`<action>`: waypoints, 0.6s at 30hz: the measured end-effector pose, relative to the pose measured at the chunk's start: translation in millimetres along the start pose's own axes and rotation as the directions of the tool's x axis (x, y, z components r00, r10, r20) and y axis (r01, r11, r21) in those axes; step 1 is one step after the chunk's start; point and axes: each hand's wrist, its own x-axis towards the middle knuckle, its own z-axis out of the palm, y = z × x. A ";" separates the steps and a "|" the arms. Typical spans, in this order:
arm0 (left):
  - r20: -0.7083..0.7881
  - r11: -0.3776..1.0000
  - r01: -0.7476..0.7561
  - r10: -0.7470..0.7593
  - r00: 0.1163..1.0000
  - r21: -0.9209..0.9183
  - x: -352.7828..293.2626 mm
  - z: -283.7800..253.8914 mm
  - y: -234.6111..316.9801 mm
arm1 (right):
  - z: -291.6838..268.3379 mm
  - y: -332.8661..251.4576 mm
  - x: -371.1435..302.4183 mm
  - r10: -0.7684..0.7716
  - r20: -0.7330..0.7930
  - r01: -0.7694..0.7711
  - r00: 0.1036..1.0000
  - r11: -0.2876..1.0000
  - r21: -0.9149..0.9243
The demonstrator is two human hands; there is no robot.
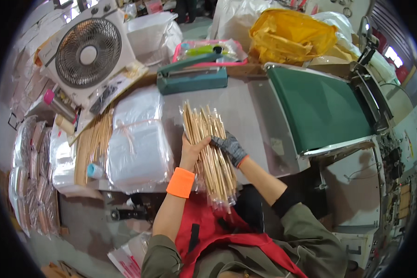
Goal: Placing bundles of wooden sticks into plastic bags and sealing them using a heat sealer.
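Observation:
Between my two hands is a thick bundle of thin wooden sticks in clear plastic sleeves (215,169), standing lengthwise over the table's front edge. My left hand (190,150), bare and with an orange band (180,182) at the wrist, grips the bundle's left side, thumb across the front. On the other side my right hand (230,147), in a grey knit glove, is closed around the sticks. The fingers behind the bundle are hidden. Just left of it lies a tied stack of clear plastic bags (141,150).
Loose wooden sticks (95,143) and a blue-white roll (95,171) lie farther left. At the back are a teal bag sealer (194,82), a pink tray (177,52) and a fan (89,54). A green conveyor belt (319,109) stands at the right. Wrapped packs (23,180) are piled far left.

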 end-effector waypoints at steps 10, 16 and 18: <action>-0.003 0.986 0.146 -0.146 0.989 0.076 -191.5 -28.8 -6.4 | -5.2 70.1 -188.7 0.303 0.094 -0.316 0.948 0.876 0.365; 0.265 0.952 0.291 -0.306 0.914 0.096 -185.3 -38.0 -22.1 | -8.4 -3.2 -104.1 -0.256 0.202 0.274 0.945 0.959 -0.070; 0.259 0.947 0.313 -0.322 0.911 0.076 -172.4 -30.2 -8.7 | 1.3 -0.3 -93.9 -0.196 0.327 0.200 0.925 0.980 0.021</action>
